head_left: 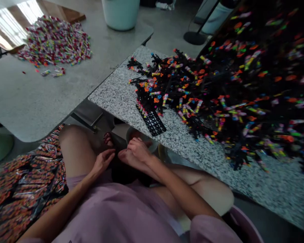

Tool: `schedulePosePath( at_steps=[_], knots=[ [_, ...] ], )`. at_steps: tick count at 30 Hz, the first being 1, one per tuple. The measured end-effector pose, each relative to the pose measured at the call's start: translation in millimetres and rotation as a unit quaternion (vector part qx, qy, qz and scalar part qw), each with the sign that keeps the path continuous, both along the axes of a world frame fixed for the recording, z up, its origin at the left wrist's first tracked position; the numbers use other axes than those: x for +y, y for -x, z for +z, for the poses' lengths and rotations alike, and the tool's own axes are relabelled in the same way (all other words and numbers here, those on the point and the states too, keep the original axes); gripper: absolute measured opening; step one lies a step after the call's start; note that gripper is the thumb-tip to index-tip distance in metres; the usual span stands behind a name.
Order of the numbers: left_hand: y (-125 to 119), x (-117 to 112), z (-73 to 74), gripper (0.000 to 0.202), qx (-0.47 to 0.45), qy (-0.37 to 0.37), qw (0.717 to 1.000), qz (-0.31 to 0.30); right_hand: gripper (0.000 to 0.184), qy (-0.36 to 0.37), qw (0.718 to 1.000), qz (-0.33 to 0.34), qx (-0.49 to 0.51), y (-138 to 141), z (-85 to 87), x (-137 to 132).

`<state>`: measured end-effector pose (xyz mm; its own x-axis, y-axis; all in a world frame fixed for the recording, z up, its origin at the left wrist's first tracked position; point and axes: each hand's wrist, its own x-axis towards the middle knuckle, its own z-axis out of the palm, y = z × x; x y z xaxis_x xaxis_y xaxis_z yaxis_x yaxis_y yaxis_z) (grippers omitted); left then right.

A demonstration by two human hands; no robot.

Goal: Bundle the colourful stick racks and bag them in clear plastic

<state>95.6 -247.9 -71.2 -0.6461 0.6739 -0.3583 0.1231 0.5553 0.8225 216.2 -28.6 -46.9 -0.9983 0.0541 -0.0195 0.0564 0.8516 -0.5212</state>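
My left hand [103, 162] and my right hand [135, 152] sit close together above my lap, fingers curled, over a dark cloth or object [124, 172]. Whether either hand pinches something small is hidden by the fingers. Just beyond my right hand is a pale round bowl [142, 137]. A speckled granite table [121, 91] in front of me bears a large heap of black plastic parts with orange, pink and green pieces [174, 87]. A black lattice piece [154, 123] lies at the heap's near edge.
To my left, a clear plastic bag of orange and black pieces [30, 182] lies beside my leg. A grey table [40, 94] holds a mound of multicoloured small pieces [54, 42]. A pale green bucket [120, 13] stands beyond it, and a dark stand base [195, 37] is on the floor.
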Motion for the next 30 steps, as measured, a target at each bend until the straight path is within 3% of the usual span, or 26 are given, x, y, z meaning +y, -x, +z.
schedulePosePath(
  at_steps=[3,9,17,23,27,30],
  knots=[
    [-12,3,-4.0,0.037,0.030,0.001,0.999,-0.021,0.013,-0.064,0.995,0.068,-0.019,17,-2.4,-2],
    [-14,12,-14.5,0.014,0.109,0.052,0.991,-0.053,0.012,-0.085,0.989,0.106,-0.054,25,-19.0,2],
    [-32,20,-10.3,0.014,0.165,0.093,0.977,-0.102,0.017,-0.158,0.971,0.158,-0.086,28,-27.1,17],
    [-42,27,-4.7,0.015,0.185,0.105,0.971,-0.109,0.020,-0.133,0.976,0.157,-0.076,27,-34.0,10],
    [-47,30,-6.1,0.013,0.184,0.105,0.971,-0.111,0.021,-0.185,0.966,0.143,-0.106,25,-44.1,12],
    [-52,31,-9.0,0.014,0.175,0.115,0.973,-0.099,0.021,-0.219,0.953,0.178,-0.108,28,-46.5,15]
  ],
)
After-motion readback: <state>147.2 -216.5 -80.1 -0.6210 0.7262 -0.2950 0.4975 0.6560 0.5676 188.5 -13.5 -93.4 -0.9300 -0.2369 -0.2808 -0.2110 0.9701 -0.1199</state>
